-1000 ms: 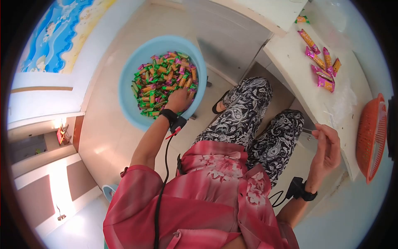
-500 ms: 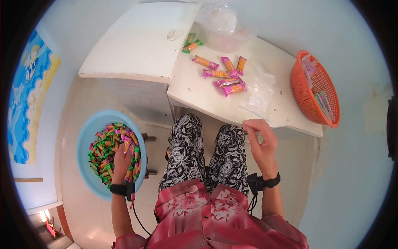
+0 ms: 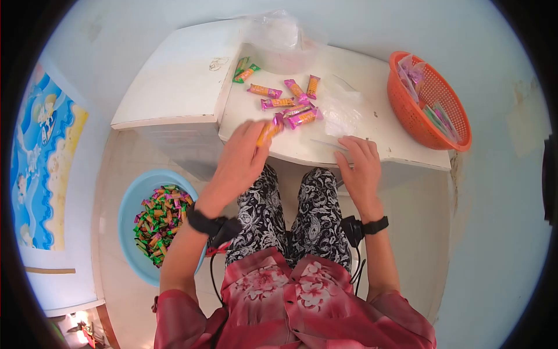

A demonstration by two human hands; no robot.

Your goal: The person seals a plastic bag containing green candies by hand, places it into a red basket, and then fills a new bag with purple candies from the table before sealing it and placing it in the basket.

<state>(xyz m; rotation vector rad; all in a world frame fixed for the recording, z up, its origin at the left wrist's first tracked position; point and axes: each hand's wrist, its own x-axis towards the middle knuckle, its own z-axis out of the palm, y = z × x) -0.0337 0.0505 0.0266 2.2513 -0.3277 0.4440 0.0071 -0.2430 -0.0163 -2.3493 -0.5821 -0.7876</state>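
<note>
My left hand [image 3: 247,152] is over the table's front edge, its fingers closed on a purple-and-orange wrapped snack [image 3: 269,131]. Just behind it lies a loose group of similar purple snacks [image 3: 303,118] on the white table [image 3: 314,150]. My right hand [image 3: 359,166] rests at the table edge, thumb and fingers apart, beside a thin pale strip [image 3: 329,143]. Clear plastic bags [image 3: 342,110] lie behind that hand.
A blue basin [image 3: 129,232] full of green and purple snacks [image 3: 157,224] stands on the floor at left. An orange basket [image 3: 401,96] holds packets at the table's right. Two green snacks [image 3: 246,73] and a clear tub [image 3: 285,58] sit at the back.
My left hand has moved from the basin up to the table, carrying a purple snack. My right hand has shifted slightly up onto the table edge, and the view has shifted.
</note>
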